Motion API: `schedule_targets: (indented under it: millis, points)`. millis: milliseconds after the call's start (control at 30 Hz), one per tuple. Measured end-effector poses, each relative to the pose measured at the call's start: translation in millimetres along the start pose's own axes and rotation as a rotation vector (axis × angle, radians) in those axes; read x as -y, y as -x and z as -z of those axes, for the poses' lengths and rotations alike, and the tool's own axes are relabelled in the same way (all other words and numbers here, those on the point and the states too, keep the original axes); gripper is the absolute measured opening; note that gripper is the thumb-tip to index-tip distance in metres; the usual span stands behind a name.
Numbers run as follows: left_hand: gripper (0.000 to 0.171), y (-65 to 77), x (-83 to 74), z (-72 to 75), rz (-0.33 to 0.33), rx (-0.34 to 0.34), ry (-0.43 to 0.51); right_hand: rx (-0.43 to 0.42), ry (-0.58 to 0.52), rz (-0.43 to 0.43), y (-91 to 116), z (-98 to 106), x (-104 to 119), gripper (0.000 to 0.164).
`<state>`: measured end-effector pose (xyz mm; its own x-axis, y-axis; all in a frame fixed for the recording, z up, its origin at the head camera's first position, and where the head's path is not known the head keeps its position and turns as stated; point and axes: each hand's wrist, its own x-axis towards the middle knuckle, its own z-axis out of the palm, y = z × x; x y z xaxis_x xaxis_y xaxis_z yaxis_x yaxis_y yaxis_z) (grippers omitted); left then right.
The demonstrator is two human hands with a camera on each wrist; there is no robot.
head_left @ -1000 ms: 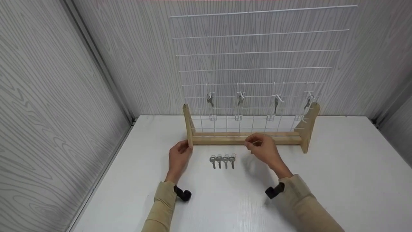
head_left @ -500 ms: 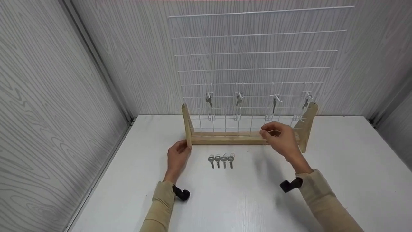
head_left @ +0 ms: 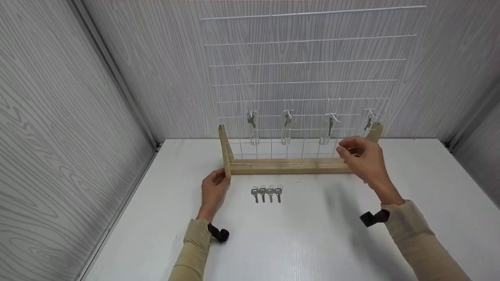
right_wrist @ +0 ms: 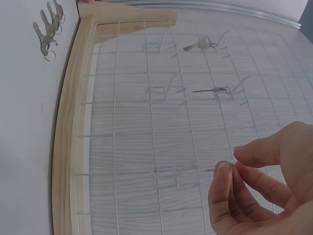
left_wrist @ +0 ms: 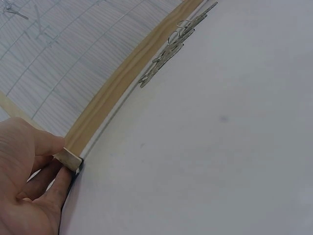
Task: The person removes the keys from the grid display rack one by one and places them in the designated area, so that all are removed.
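Observation:
My left hand [head_left: 214, 191] grips the foot of the left wooden side panel [left_wrist: 68, 159] of a wire grid rack [head_left: 273, 166], thumb on one face and fingers on the other. My right hand [head_left: 365, 160] is in front of the rack's lower right part, thumb and fingertips together; whatever may be between them is hidden. The right wrist view shows that hand [right_wrist: 264, 181] beside the grid wires, its fingers covering most of a hanging key. Several keys hang from upper hooks, one key [head_left: 288, 118] among them. A row of keys [head_left: 266, 191] with rings lies on the table.
Lower hooks [head_left: 287, 140] project from the grid under the hanging keys. The right side panel [head_left: 375, 132] is partly behind my right hand. A white table [head_left: 273, 242] carries the rack, with grey wood-patterned walls [head_left: 117, 128] behind and on the left.
My right hand has moved right and up along the rack's front, fingertips still together. My left hand stays on the side panel, and the keys on the table have not moved.

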<state>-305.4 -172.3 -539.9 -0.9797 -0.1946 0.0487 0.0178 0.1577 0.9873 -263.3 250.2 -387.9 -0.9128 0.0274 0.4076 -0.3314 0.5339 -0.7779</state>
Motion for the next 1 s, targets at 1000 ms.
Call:
schedule_targets:
  millis: [1000]
  points:
    - [0.038,2.1,1.6,2.2,-0.007,-0.020,-0.017,-0.074,0.088,-0.025,-12.4,51.3,-3.8,0.028]
